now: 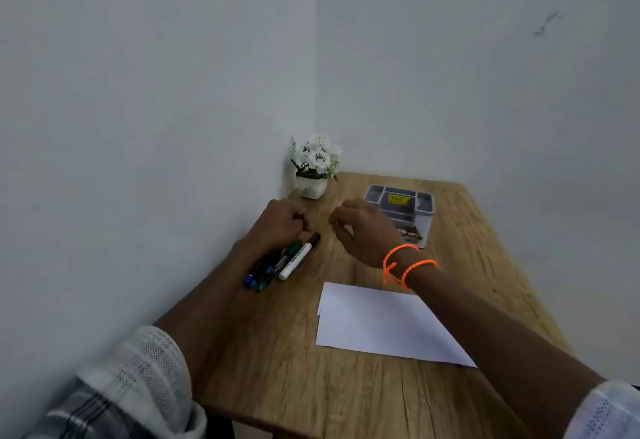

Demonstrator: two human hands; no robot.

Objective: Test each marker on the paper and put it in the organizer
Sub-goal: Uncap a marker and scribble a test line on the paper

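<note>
Several markers [277, 263] lie bunched on the wooden table [311, 386], left of centre; a white one with a black cap [300, 256] is the rightmost. My left hand [282, 220] hovers just beyond the bunch with curled fingers and nothing visible in it. My right hand [360, 227], with orange bands on its wrist, hangs in the air to the right of the markers, fingers loosely apart and empty. A white sheet of paper [377, 324] lies nearer to me. The grey organizer [424, 208] stands at the back, partly hidden behind my right hand.
A small white pot of white flowers [315, 168] stands in the far corner where two pale walls meet. The table's right edge runs diagonally towards me. A printed label sheet [414, 236] lies under the organizer's near side.
</note>
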